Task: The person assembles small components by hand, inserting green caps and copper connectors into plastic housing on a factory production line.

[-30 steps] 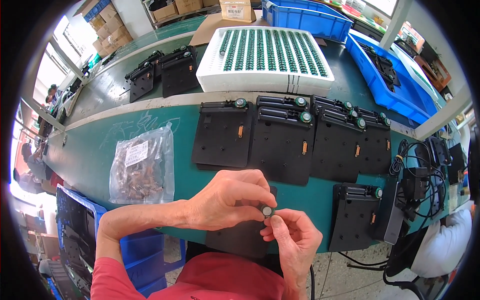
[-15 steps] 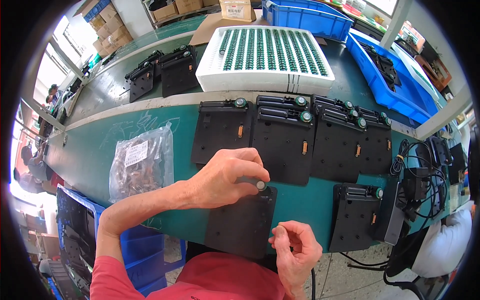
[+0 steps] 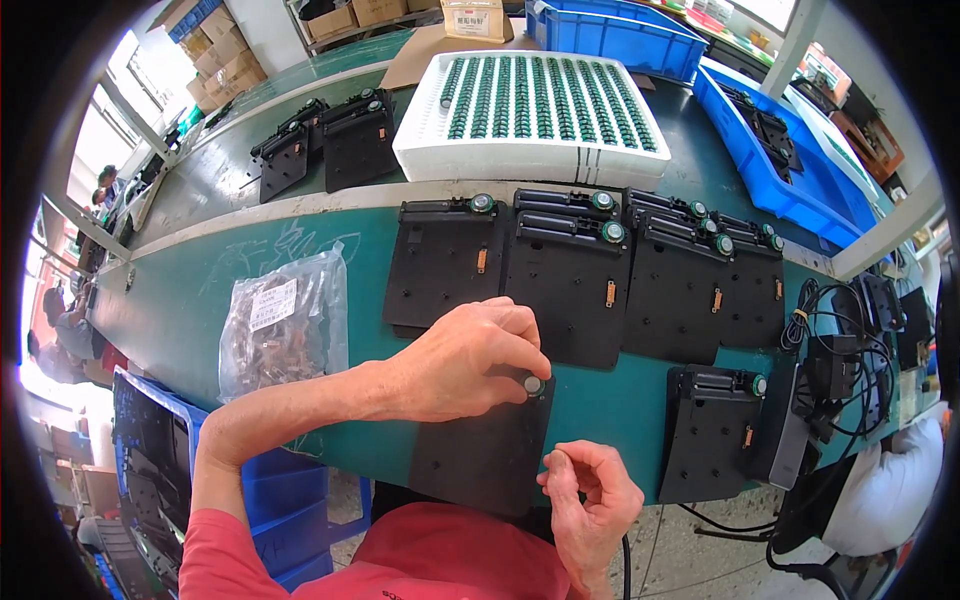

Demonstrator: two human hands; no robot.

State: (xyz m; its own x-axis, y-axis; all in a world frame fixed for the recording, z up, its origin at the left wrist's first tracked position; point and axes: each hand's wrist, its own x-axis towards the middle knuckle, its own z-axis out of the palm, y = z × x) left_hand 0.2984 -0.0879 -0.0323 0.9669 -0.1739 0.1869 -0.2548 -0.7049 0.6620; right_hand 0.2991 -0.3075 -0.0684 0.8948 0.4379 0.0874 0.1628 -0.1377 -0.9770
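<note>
My left hand [image 3: 475, 360] reaches across the black panel [image 3: 470, 465] lying in front of me. Its fingers close on a small round silver-topped part [image 3: 533, 384] at the panel's far right corner. My fingers and wrist cover much of the panel's far side. Near the panel's right edge, my right hand [image 3: 592, 495] is closed, thumb against fingers; what it holds, if anything, is hidden. Beyond lie several black panels [image 3: 570, 300], with round silver-topped green parts [image 3: 612, 232] at their far right corners and small orange-brown connectors [image 3: 611, 293].
A white foam tray [image 3: 530, 162] of green round parts stands at the back. A clear bag [image 3: 283, 330] of small parts lies left. Right are a stack of panels [image 3: 708, 440] and tangled black cables [image 3: 850, 350]. Blue bins stand at back right [image 3: 800, 190] and lower left [image 3: 290, 510].
My left hand has moved slightly right and toward me, bringing the round part down at the panel's corner. My right hand has stayed almost still.
</note>
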